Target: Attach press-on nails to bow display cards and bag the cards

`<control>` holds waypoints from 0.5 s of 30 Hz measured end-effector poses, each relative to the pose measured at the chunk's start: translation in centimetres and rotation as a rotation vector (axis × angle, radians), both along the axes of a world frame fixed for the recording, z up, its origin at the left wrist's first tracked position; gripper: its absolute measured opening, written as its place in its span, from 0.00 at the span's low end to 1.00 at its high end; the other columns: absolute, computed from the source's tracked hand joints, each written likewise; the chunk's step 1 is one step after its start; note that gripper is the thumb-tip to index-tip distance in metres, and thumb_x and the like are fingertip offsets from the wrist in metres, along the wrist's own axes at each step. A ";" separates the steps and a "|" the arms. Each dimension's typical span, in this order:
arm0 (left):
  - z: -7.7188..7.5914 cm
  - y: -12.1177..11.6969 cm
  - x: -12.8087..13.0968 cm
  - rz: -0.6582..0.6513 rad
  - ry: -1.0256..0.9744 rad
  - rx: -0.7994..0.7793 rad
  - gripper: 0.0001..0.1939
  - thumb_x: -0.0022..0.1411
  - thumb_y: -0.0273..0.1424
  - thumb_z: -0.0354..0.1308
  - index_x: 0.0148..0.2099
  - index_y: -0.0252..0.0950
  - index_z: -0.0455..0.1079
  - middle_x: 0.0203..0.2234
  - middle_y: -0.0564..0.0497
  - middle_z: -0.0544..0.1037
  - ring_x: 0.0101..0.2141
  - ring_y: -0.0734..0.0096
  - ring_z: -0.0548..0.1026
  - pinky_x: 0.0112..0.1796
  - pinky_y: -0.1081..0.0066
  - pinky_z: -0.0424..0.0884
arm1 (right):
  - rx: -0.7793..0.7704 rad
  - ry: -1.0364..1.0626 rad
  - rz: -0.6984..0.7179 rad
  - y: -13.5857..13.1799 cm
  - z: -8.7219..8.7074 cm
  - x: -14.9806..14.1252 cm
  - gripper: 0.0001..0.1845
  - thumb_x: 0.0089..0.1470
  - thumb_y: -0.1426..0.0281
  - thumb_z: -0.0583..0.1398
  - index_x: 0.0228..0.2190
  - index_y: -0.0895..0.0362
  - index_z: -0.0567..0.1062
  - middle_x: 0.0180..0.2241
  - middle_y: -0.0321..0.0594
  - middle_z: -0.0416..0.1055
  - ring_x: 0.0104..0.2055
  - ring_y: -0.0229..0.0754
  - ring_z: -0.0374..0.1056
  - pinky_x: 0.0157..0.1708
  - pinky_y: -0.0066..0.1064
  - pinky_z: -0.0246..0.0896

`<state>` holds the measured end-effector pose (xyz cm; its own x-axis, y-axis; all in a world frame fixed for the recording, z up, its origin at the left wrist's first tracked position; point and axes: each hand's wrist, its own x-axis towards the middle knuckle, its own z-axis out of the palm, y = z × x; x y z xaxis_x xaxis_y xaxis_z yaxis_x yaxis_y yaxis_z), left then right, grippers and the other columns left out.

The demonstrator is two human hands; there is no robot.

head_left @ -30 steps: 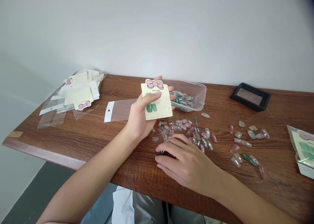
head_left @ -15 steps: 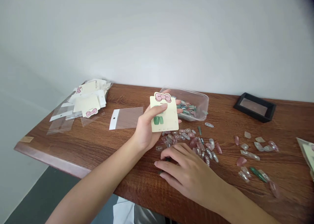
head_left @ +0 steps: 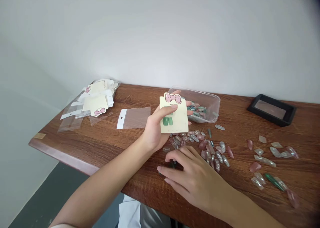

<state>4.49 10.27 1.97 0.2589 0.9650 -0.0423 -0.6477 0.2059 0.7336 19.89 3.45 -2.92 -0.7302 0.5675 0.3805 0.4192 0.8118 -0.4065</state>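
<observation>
My left hand grips a cream card with a pink bow at its top, the thumb lying across the front. A few green press-on nails sit on the card's left side, partly behind the thumb. Low over the table, my right hand is curved with its fingertips apart. Dark green pieces show beneath its fingers, mostly hidden, and I cannot make out their shape. Beside that hand lie many loose clear, pink and silvery press-on nails.
Behind the card stands a clear plastic tub of nails. A clear bag lies left of it, and bow cards and bags are piled at far left. A black frame-like tray and scattered nails are at right.
The whole view has shifted, so the table things appear farther right. My left hand still holds the card, and my right hand stays low with its fingers slightly more spread.
</observation>
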 end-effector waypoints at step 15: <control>0.0 -0.2 0.1 -0.092 -0.112 0.044 0.33 0.65 0.31 0.54 0.71 0.38 0.54 0.49 0.40 0.81 0.48 0.50 0.80 0.41 0.59 0.76 | 0.090 -0.005 0.004 0.2 -0.4 0.1 0.08 0.55 0.68 0.69 0.38 0.51 0.78 0.38 0.36 0.72 0.38 0.43 0.63 0.40 0.35 0.56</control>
<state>4.60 10.11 1.93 0.3468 0.9373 0.0337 -0.7062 0.2372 0.6671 19.94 3.66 -3.27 -0.7342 0.5286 0.4261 0.4181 0.8465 -0.3296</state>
